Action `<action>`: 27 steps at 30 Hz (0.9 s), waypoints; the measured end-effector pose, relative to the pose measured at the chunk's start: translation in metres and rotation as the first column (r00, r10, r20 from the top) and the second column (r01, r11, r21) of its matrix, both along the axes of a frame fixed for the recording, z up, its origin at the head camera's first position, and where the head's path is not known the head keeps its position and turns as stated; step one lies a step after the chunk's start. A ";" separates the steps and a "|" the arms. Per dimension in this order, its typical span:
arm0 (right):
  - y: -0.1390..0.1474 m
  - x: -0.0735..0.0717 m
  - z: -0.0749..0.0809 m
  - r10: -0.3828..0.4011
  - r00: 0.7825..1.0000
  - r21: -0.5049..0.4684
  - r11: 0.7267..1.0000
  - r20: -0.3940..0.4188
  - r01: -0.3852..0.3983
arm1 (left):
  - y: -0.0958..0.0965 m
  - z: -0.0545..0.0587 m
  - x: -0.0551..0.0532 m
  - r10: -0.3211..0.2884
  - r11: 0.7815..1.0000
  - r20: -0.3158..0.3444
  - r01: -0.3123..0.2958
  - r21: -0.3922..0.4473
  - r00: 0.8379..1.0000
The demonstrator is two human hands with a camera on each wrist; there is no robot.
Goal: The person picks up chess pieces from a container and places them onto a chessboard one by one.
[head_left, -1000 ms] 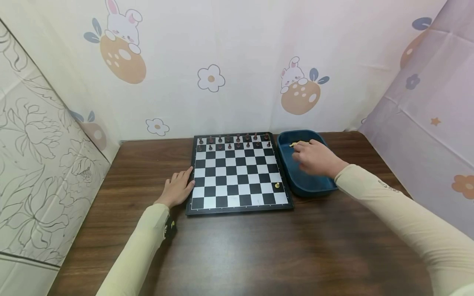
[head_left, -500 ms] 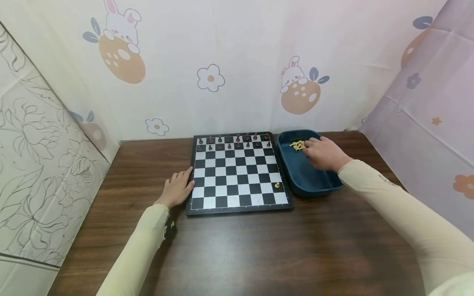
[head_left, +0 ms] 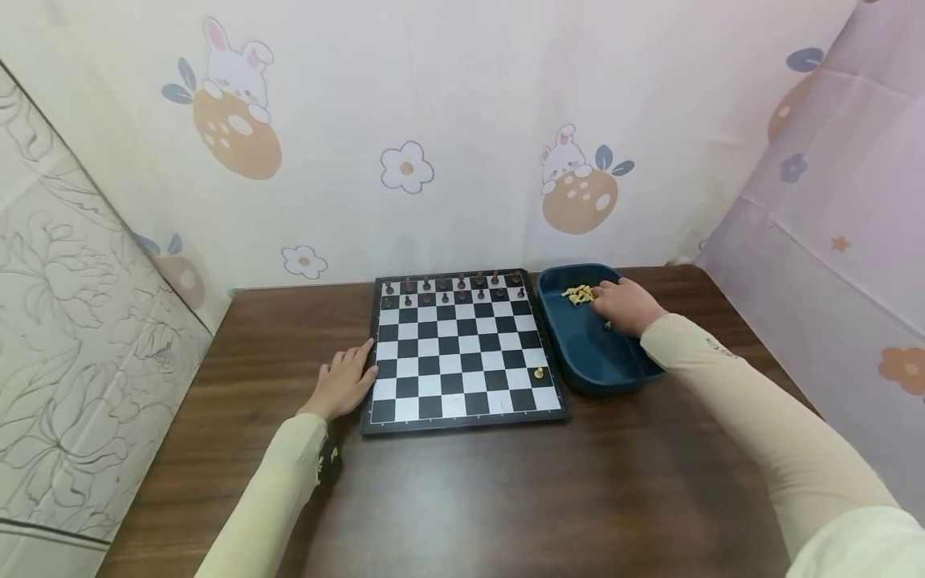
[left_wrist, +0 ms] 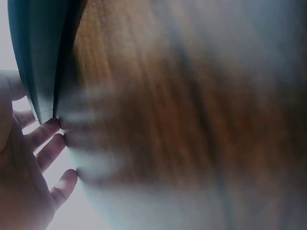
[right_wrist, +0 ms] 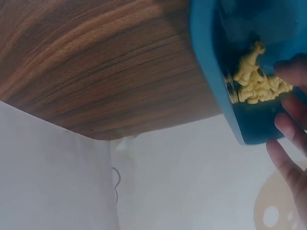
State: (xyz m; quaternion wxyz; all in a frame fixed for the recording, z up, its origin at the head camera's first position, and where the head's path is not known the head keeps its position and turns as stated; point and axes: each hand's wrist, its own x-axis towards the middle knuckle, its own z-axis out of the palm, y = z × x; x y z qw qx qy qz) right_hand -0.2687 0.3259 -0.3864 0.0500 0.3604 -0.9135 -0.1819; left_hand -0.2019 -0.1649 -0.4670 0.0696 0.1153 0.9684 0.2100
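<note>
In the head view, a black-and-white chessboard (head_left: 458, 353) lies on the table. My left hand (head_left: 340, 384) rests beside it, fingertips touching its left edge; the left wrist view shows the fingers (left_wrist: 50, 153) spread. Dark red chess pieces (head_left: 461, 282) fill the two far rows. One yellow pawn (head_left: 538, 373) stands near the board's right front corner. My right hand (head_left: 627, 307) reaches into the blue tray (head_left: 588, 365), right of the board. Its loosely bent fingers (right_wrist: 290, 127) are over heaped yellow chess pieces (right_wrist: 259, 84), with none visibly held. Another small yellow piece (head_left: 608, 325) shows below that hand.
The brown wooden table (head_left: 448, 498) extends in front of the board and to both sides. A pale printed curtain (head_left: 462, 160) hangs behind its back edge, with more cloth at the right. A panel with line-drawn flowers (head_left: 72, 337) stands at the left.
My right hand has shifted right within the tray, uncovering more of the yellow pieces. The left hand stays at the board's edge. The head view has tilted up slightly.
</note>
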 end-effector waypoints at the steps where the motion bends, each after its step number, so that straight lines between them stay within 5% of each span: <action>1: 0.000 0.000 -0.002 0.003 1.000 0.013 1.000 0.003 -0.003 | 0.000 -0.001 0.001 -0.001 1.000 -0.001 0.001 0.000 1.000; 8: 0.000 -0.002 -0.017 0.041 0.999 0.086 0.996 -0.021 -0.039 | 0.003 -0.001 0.002 0.013 1.000 0.009 -0.013 -0.010 1.000; 27: -0.004 -0.009 -0.025 0.002 0.999 0.178 0.984 -0.035 0.004 | 0.002 0.003 0.001 0.036 0.999 0.027 -0.036 -0.024 0.999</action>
